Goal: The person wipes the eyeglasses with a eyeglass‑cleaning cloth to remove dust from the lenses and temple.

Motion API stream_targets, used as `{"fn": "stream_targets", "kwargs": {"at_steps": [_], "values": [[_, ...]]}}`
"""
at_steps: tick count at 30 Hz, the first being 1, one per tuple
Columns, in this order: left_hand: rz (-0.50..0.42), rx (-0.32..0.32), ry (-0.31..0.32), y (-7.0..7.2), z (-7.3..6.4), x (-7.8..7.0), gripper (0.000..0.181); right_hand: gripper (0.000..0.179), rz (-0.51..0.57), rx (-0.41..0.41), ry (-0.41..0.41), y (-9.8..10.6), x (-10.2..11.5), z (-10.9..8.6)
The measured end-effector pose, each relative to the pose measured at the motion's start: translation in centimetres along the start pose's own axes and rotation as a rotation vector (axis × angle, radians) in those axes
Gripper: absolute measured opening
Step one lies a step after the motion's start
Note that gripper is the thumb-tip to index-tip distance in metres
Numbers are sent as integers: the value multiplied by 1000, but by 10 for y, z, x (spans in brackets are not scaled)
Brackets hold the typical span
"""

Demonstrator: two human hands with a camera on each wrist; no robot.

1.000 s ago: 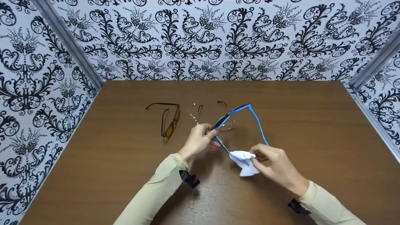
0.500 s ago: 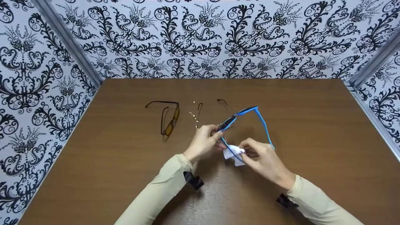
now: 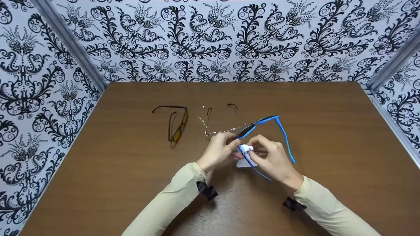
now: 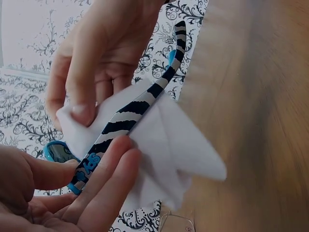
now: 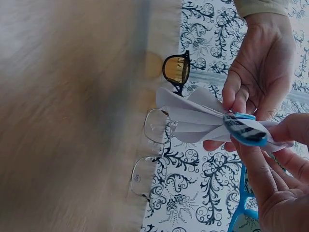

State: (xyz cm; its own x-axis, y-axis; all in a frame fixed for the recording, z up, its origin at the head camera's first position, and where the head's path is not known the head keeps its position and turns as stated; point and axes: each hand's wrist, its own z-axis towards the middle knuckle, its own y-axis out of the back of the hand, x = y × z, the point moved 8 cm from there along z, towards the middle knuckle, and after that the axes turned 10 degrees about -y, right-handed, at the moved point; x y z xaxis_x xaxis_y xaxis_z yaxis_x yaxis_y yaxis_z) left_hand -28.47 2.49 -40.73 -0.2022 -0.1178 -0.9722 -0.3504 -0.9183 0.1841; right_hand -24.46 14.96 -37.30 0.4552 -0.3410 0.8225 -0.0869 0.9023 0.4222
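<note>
My left hand (image 3: 219, 150) grips a pair of blue sunglasses (image 3: 246, 131) near the hinge, thumb and fingers on either side. They are held raised over the table with both temples unfolded. In the left wrist view the near temple (image 4: 128, 116) carries black and white zebra stripes and small blue lettering by the hinge. A white cloth (image 4: 171, 142) is folded around that temple. My right hand (image 3: 274, 160) pinches the cloth between thumb and fingers, close to my left fingertips. The cloth (image 5: 193, 116) fans out below the temple in the right wrist view.
Glasses with dark frames and yellow lenses (image 3: 177, 134) lie unfolded on the wooden table (image 3: 334, 131) at left. Behind my hands rest thin wire-framed glasses (image 5: 155, 126) with clear lenses, a beaded chain (image 3: 224, 132) beside them. Patterned walls (image 3: 210, 39) enclose the table's back and sides.
My right hand has slid the cloth along the striped temple, up and leftward toward the hinge. The left hand and sunglasses have shifted slightly right and down. The temple's tip now shows below the cloth.
</note>
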Motion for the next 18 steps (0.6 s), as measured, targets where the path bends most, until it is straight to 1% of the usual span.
{"fn": "stream_targets", "kwargs": {"at_steps": [4, 10, 14, 18], "values": [[0, 15, -3, -2, 0, -2, 16, 21, 31, -9, -18, -1, -8, 5], [-22, 23, -8, 0, 0, -1, 17, 19, 35, -1, -22, -3, -9, 5], [-27, 12, -19, 3, 1, -2, 17, 20, 11, 16, -16, -4, -8, 2], [-46, -12, -19, 8, 4, -1, 17, 22, -10, 34, 17, -4, -10, -3]]}}
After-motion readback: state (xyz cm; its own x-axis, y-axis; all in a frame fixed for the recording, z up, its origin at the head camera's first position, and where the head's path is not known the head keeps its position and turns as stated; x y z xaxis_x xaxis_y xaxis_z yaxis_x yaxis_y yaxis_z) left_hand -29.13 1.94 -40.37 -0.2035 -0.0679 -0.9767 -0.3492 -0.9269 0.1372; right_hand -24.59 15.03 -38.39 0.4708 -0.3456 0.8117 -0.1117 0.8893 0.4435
